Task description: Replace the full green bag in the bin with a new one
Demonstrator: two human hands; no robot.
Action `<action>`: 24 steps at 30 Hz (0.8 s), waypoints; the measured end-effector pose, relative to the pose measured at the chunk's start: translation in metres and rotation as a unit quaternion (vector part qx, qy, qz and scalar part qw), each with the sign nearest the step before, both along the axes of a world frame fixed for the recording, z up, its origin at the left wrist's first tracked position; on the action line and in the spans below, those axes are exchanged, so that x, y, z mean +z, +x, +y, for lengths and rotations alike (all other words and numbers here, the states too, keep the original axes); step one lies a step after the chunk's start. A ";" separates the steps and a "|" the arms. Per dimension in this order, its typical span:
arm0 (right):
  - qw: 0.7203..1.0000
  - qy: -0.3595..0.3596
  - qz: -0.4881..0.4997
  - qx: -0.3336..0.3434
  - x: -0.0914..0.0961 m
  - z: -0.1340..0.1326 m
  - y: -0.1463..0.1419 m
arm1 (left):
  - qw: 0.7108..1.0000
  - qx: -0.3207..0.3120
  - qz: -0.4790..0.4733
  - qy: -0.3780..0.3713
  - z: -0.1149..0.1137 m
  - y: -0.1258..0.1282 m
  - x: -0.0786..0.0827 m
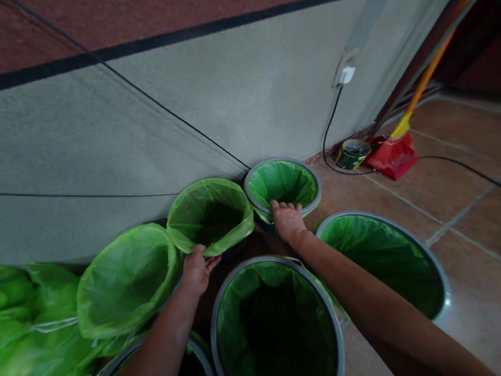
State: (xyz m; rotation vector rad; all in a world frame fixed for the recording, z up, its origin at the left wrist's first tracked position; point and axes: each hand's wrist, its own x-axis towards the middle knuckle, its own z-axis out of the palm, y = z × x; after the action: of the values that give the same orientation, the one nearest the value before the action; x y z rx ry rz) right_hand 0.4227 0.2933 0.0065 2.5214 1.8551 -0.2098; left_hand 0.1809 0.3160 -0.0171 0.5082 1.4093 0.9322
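Several round bins lined with green plastic bags stand on the floor against a grey wall. My left hand [197, 268] grips the near edge of the loose green liner [210, 215] on the middle bin, fingers closed on the plastic. My right hand [287, 220] reaches further and rests on the near rim of the small grey-rimmed bin [282, 185] by the wall, fingers curled over its edge. Directly below me is a larger lined bin [278, 326]. Another green-lined bin [129, 280] stands left of my left hand.
A wide lined bin [385, 260] stands at the right. Loose green bags [3, 318] lie at the lower left. A red broom [393, 151] with an orange handle, a small tin [353, 153] and black cables from a wall socket [345, 74] lie at the back right on brown tile.
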 end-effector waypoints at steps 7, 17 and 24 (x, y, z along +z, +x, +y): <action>0.989 0.125 -0.060 -0.051 0.011 -0.125 0.013 | 1.000 -0.010 -0.012 -0.006 -0.008 0.002 0.005; 0.990 0.053 0.117 -0.056 -0.056 -0.219 0.024 | 1.000 -0.012 -0.015 -0.024 -0.019 0.011 0.012; 0.980 0.088 0.177 -0.027 -0.056 -0.222 0.020 | 0.999 -0.003 -0.021 -0.042 -0.025 0.011 0.013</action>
State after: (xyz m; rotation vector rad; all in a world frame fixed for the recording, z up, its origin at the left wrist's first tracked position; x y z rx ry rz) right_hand 0.4430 0.0711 -0.0497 2.8103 2.0007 -0.5529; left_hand 0.1923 0.2910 -0.0040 0.4274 1.4024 0.8689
